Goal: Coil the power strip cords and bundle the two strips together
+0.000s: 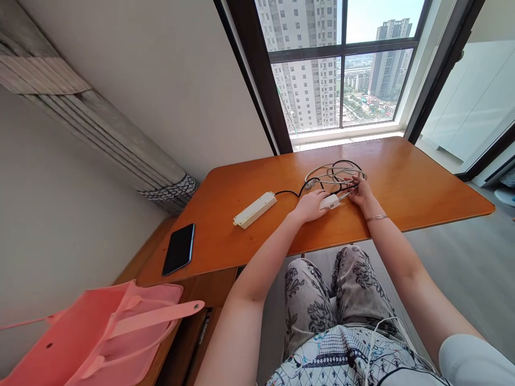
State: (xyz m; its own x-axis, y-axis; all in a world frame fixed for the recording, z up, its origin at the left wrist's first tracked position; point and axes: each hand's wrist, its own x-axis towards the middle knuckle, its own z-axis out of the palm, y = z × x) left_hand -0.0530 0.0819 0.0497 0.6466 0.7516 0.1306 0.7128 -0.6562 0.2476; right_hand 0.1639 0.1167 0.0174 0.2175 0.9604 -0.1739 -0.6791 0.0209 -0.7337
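My left hand point(310, 207) is wrapped over a white plastic block point(330, 202), which looks like the end of a power strip; my palm hides the rest of it. A pale cord leaves the block toward my right hand point(361, 192), whose fingers are closed on the tangled cables point(336, 172). Black and whitish loops cross each other there, and a plug point(310, 184) lies at their left side. Farther left, a second white power strip point(255, 209) rests on the table, its black cord point(287, 192) running into the tangle.
The orange-brown wooden table point(426, 185) stands before a window point(341, 51). A dark tablet or phone point(178, 250) lies near its left edge. Below that, an opened pink bag point(96, 327) sits at the lower left. A gathered grey curtain point(120, 136) hangs beside the wall.
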